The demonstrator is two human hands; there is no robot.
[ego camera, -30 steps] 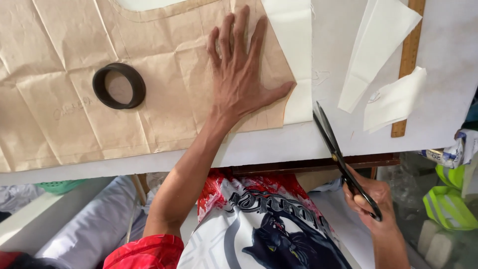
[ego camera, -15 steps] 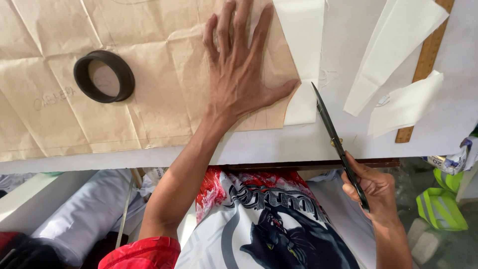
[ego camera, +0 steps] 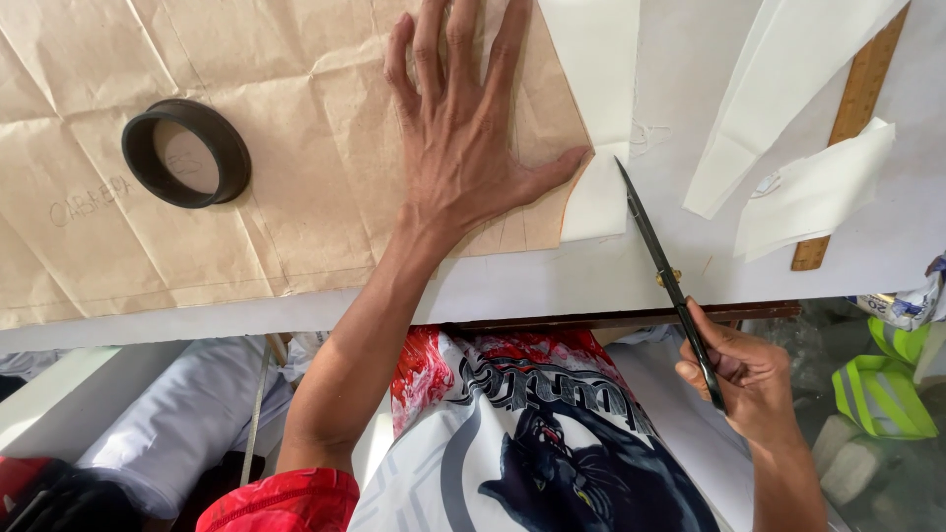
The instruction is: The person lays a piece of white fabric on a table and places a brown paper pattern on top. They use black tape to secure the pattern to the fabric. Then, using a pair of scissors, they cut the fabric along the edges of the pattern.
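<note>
Our left hand (ego camera: pixel 463 148) lies flat with fingers spread on the brown paper pattern (ego camera: pixel 296 128), pinning it to the white cloth (ego camera: pixel 601 108) near the worktop's front edge so nothing slips. Our right hand (ego camera: pixel 749 379) is closed around the scissors (ego camera: pixel 668 281) — blades together, tip pointing toward the pattern's edge. A black ring (ego camera: pixel 185 153) weighs the paper down further left.

Creased matt brown paper (ego camera: pixel 296 148), dark metal scissors (ego camera: pixel 670 286), wooden ruler (ego camera: pixel 852 118), perhaps plastic ring (ego camera: pixel 185 153)
</note>
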